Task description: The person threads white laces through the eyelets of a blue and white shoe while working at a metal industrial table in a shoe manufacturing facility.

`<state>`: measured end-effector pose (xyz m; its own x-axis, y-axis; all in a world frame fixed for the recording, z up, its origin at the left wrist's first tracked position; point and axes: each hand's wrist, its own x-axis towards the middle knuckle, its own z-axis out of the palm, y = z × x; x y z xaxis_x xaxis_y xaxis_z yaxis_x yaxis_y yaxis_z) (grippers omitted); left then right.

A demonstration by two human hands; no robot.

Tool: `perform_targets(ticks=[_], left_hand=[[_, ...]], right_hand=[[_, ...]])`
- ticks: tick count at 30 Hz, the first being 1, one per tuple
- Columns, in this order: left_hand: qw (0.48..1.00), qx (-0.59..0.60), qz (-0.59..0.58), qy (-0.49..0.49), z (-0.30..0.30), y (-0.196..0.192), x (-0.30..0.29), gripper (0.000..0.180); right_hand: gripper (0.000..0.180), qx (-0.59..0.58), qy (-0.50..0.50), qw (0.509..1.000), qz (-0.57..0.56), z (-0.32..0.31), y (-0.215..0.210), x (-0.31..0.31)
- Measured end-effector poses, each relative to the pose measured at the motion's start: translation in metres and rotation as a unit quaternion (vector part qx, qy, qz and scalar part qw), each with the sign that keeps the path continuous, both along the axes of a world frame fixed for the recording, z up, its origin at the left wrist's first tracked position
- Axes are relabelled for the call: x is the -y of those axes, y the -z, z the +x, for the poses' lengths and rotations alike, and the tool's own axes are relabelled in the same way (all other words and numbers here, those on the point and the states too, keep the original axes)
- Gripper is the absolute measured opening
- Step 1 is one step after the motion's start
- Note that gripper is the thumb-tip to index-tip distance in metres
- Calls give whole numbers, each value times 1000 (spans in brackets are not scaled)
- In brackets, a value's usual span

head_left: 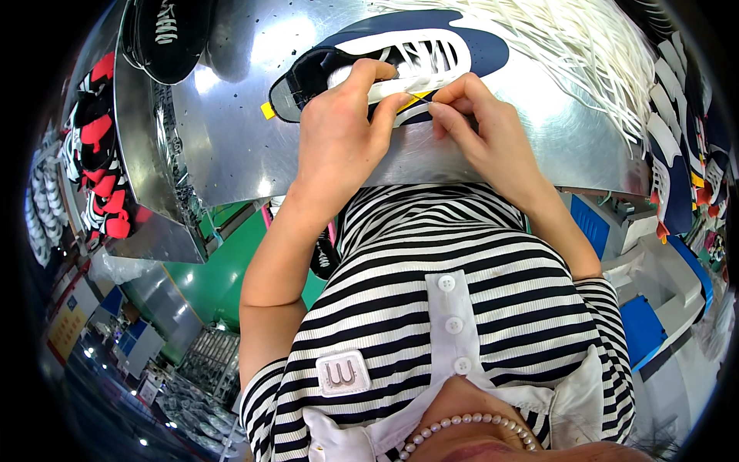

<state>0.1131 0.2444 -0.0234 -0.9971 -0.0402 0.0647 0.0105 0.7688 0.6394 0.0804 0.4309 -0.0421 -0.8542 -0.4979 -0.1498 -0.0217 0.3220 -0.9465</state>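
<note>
A navy and white shoe upper (486, 52) lies on the metal tabletop, toe to the right, with white laces (423, 61) crossing its opening. My left hand (339, 115) grips its near edge, index finger at the lacing and thumb below. Close by on the right, my right hand (481, 127) is closed in a pinch at the upper's near side. A thin dark tip shows at its fingertips, too small to name. Between the hands a yellow strip (416, 99) shows on the upper, and a yellow tab (268, 111) sticks out at its heel.
Many loose white laces (570, 54) spread over the table's right. Black shoes (171, 35) stand at the far left. Red, black and white shoe parts (98, 146) hang beyond the left edge; more navy uppers (670, 154) hang at the right. A metal trough (165, 146) runs along the left.
</note>
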Motion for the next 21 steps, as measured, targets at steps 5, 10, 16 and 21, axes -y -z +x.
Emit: perform_targets(ticks=[5,10,16,21], left_hand=[[998,-42,-12,45,4,7,4,23],[991,-113,-41,63,5,17,9,22],[992,-86,16,85,10,13,11,21],[994,-37,-29,101,8,8,6,21]], right_hand=[[14,35,18,999,19,-3,-2,9],[15,-34,42,998,30,-1,14,28],[17,32,2,999,14,-10,3,5],[17,-160,5,979,123,0,17,32]])
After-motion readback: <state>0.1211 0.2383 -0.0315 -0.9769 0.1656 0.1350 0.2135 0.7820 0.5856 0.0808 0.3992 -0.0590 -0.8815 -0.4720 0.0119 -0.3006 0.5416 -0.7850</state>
